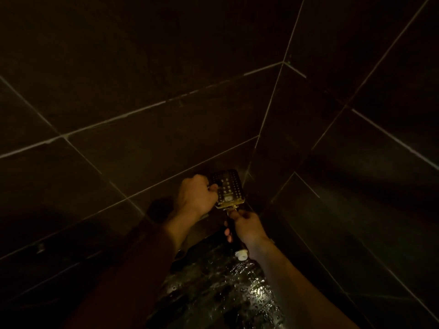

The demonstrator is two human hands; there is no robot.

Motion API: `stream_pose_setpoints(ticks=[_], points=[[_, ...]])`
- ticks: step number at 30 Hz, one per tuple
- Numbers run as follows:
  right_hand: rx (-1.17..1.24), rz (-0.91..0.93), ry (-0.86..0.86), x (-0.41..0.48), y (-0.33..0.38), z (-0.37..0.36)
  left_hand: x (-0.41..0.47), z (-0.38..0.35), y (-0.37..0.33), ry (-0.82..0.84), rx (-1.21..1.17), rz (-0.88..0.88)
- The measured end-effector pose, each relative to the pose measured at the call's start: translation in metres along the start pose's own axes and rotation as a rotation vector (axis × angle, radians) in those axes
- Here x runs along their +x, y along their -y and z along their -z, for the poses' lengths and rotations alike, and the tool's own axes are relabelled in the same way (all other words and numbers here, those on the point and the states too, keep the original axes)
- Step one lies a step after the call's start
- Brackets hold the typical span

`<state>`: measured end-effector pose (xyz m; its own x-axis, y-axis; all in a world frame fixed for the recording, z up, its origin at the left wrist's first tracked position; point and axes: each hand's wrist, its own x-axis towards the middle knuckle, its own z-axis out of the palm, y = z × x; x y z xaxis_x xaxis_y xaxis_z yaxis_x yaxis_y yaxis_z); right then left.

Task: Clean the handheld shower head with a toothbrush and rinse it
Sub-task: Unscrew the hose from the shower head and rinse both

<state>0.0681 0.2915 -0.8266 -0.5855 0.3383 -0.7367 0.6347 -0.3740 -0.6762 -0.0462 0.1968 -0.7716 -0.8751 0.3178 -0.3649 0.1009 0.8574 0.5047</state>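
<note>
Dim shower corner, dark tiles (142, 67). R hand (247, 227) wrapped round handle of shower head (228, 188), face toward me, low near the wall corner, above wet floor (225, 293). L hand (196, 195) curled tight, fingers at face's left edge; too dark to tell what it grips. White cap (241, 254) at handle end, by R wrist.

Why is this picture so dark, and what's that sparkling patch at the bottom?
Head view: the light is dim and yellowish, so the tiled walls look nearly black; the sparkle is glare off the wet floor; the shower head catches some light; shadow hides what, if anything, the left hand grips.
</note>
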Motion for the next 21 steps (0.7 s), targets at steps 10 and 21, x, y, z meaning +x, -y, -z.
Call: stream_pose_setpoints(ticks=[10,21], points=[[0.074,-0.037,0.002,-0.002,0.000,-0.005,-0.011,0.000,0.006,0.032,-0.057,-0.010],[0.010,0.051,0.041,-0.020,0.008,-0.026,-0.036,0.056,0.076,0.024,-0.124,0.066]])
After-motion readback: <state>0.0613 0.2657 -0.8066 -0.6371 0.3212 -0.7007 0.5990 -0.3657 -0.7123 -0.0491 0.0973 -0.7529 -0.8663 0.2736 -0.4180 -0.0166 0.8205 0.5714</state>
